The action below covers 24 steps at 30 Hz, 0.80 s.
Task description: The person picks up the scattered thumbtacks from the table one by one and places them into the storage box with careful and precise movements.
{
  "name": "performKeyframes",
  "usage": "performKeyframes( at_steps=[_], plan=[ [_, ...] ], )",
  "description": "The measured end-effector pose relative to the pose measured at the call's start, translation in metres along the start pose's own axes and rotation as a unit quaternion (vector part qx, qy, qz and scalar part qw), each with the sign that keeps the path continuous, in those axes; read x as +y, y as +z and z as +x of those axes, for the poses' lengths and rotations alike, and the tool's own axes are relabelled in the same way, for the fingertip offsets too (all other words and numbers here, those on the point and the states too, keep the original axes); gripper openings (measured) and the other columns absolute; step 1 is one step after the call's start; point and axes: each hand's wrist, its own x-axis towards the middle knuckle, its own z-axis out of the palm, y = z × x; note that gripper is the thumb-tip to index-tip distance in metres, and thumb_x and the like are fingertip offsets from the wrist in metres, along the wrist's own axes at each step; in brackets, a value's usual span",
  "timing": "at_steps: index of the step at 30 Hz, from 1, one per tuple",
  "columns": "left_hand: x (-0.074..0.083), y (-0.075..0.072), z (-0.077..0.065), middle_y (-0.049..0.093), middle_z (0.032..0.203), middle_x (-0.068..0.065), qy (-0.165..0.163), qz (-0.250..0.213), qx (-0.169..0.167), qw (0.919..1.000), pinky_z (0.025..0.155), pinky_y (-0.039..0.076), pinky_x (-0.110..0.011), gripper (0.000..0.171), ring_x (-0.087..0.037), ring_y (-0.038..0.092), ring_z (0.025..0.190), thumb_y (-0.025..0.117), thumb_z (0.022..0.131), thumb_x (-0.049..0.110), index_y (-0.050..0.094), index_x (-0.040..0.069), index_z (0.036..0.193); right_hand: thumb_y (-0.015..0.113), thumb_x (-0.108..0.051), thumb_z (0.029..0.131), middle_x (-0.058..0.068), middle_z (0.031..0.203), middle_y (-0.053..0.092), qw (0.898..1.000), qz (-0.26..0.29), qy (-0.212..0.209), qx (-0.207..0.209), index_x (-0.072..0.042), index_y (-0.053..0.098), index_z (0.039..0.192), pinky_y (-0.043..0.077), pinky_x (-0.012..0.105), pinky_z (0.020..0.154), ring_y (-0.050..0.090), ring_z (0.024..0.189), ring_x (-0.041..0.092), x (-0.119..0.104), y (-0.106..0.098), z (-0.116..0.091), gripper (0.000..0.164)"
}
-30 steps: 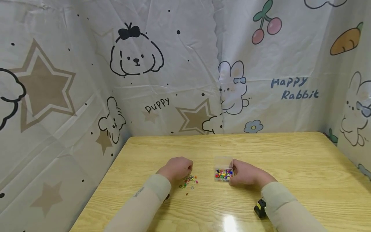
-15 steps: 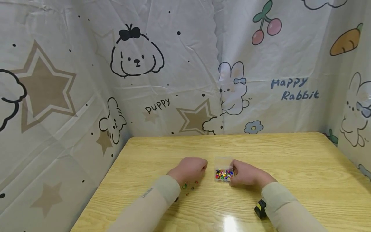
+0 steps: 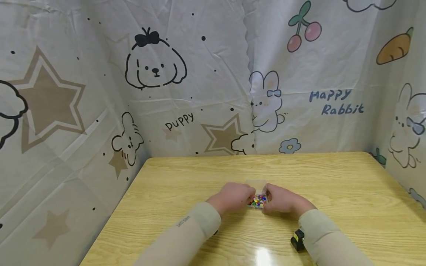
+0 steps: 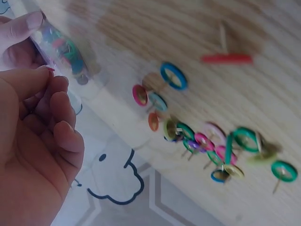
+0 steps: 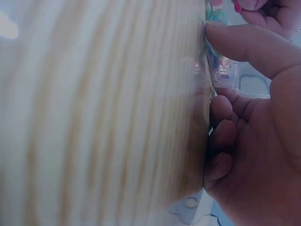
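Observation:
A small clear plastic box point(image 3: 257, 182) stands on the table with its lid up and many coloured thumbtacks point(image 3: 258, 201) inside. My right hand point(image 3: 283, 198) grips it by its right side, the thumb at the near edge in the right wrist view. Over the box's left part is my left hand point(image 3: 234, 197). In the left wrist view its thumb and forefinger pinch a red thumbtack point(image 4: 50, 69). Loose thumbtacks point(image 4: 204, 141) with green, pink, blue and yellow rims lie on the table behind that hand; in the head view the left arm hides them.
The wooden table point(image 3: 186, 170) ends at a printed cloth point(image 3: 213, 96) at the back and sides. A black device point(image 3: 297, 240) sits at the right wrist. One red thumbtack point(image 4: 226, 58) lies apart from the loose group.
My left hand has moved right, from above the loose thumbtacks to the box. The right hand has kept its grip on the box.

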Motion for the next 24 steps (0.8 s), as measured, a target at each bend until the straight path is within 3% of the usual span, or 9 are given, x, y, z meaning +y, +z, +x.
performKeyframes(
  at_steps=[12,24],
  plan=[
    [0.003,0.002,0.001,0.047,0.069,0.011,0.009,0.010,-0.015,0.9998,0.049,0.037,-0.021,0.022,-0.005,0.040,0.059,0.056,0.097,0.022,0.055,0.027,0.075,0.078,-0.019,0.068,0.006,0.075,0.048,1.000,0.004,0.004,-0.001,-0.009,0.047,0.098,0.037,0.034,0.059,0.044,0.064,0.017,-0.001,0.000,0.000,0.045],
    [-0.014,-0.006,-0.009,0.057,0.081,0.013,-0.026,-0.019,-0.004,0.9995,0.057,0.046,-0.024,0.011,-0.003,0.048,0.066,0.060,0.094,0.021,0.066,0.026,0.086,0.078,-0.019,0.068,0.005,0.084,0.053,1.000,0.006,0.009,0.000,-0.009,0.048,0.103,0.040,0.035,0.063,0.047,0.070,0.017,-0.001,0.002,0.002,0.048]
  ],
)
